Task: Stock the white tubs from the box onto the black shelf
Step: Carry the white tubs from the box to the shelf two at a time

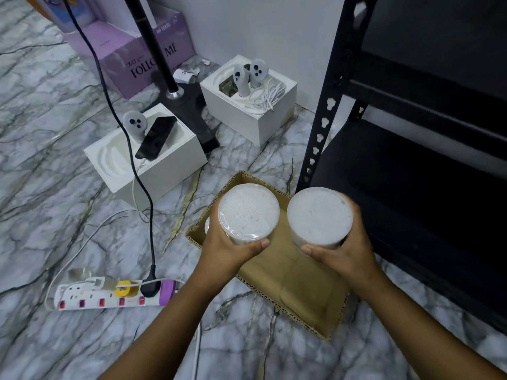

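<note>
Two white tubs are held up over the cardboard box [288,283], one in each hand. The left tub [248,215] sits in the left hand [233,244], whose fingers wrap its side from below, the thumb pressed against its near wall. The right tub [319,218] is gripped the same way by the right hand [347,249], thumb across the near side. Both tubs are clear-walled, filled with white granules and tilted so their round tops face the camera; they sit just beside each other without touching. A sliver of a third tub [207,224] shows in the box, mostly hidden behind the left hand.

The box lies on the marbled floor [55,187], just beside the black shelf [411,174], whose perforated upright [326,105] rises right of the tubs. The lower shelf board nearest the right tub is bare and dark.

Farther out on the floor stand two white open boxes [164,171] holding grey controllers, a black lamp stand [153,50], a purple carton [137,56] and a white power strip [109,296] with a black plug in it.
</note>
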Demonstrator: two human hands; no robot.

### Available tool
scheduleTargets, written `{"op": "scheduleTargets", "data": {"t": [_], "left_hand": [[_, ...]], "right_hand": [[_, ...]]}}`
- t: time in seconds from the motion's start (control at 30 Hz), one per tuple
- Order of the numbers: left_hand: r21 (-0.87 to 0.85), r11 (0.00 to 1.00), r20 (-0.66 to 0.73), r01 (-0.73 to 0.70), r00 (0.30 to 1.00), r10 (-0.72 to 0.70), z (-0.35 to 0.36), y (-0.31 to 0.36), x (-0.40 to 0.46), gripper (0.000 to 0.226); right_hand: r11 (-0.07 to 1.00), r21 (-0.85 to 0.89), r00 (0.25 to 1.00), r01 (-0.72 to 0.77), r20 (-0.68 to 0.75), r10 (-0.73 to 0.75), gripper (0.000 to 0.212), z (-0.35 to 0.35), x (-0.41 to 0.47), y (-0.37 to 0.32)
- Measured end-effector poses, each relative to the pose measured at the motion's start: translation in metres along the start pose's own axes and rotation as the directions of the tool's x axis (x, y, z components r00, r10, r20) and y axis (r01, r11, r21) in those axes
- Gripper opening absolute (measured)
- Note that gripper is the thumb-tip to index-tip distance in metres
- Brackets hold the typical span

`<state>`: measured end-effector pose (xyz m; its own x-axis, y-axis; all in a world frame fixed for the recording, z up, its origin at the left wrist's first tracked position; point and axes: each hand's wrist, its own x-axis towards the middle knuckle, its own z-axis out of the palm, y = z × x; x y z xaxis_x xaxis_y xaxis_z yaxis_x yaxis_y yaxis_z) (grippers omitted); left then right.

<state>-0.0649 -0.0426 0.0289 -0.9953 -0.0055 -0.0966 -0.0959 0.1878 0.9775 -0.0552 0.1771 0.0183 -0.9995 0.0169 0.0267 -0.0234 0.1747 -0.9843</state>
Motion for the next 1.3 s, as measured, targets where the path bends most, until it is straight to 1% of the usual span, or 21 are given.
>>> {"op": "scheduleTargets", "data": {"t": [0.13,0.23,0.33,0.47,0.53,0.77,0.87,0.97,1.17,1.3], "left_hand": [[-0.016,1.000,0.016,0.023,1.000,-0.023,-0.016,0.073,-0.024,0.088],[-0.029,0.999,0.011,0.037,0.999,-0.036,-0.029,0.133,-0.043,0.094],[-0.038,0.999,0.004,0.034,0.999,-0.034,-0.040,0.195,-0.064,0.098],[-0.021,0.998,-0.002,0.053,0.999,-0.053,-0.057,0.278,-0.098,0.096],[-0.016,0.999,0.000,0.045,0.999,-0.045,-0.060,0.308,-0.112,0.097],[-0.055,0.997,0.011,0.059,0.998,-0.059,-0.067,0.437,-0.186,0.101],[-0.053,0.997,0.026,0.054,0.998,-0.053,-0.068,0.478,-0.214,0.096],[-0.034,0.998,0.044,0.049,0.998,-0.047,-0.069,0.511,-0.235,0.096],[-0.049,0.999,0.091,-0.004,0.996,0.008,-0.074,0.563,-0.261,0.095],[-0.050,0.997,0.113,-0.053,0.992,0.058,-0.076,0.590,-0.269,0.082]], "right_hand": [[0.999,0.004,0.999,-0.033,0.004,0.032,0.095,-0.008,-0.011,-0.074],[0.999,0.024,0.999,-0.042,0.016,0.041,0.097,-0.018,-0.020,-0.137],[0.998,0.043,0.999,-0.043,0.012,0.042,0.097,-0.031,-0.033,-0.203],[0.997,0.062,0.999,-0.050,0.005,0.050,0.097,-0.055,-0.057,-0.295],[0.997,0.063,0.999,-0.036,0.009,0.036,0.097,-0.064,-0.066,-0.328],[0.998,0.037,0.998,-0.054,-0.020,0.055,0.099,-0.102,-0.131,-0.459],[0.997,0.055,0.996,-0.055,-0.061,0.058,0.099,-0.113,-0.156,-0.502],[0.996,0.082,0.992,-0.047,-0.113,0.056,0.099,-0.120,-0.174,-0.538],[0.994,0.107,0.977,0.005,-0.214,0.018,0.098,-0.130,-0.203,-0.592],[0.994,0.098,0.959,0.045,-0.284,-0.015,0.095,-0.135,-0.219,-0.620]]}}
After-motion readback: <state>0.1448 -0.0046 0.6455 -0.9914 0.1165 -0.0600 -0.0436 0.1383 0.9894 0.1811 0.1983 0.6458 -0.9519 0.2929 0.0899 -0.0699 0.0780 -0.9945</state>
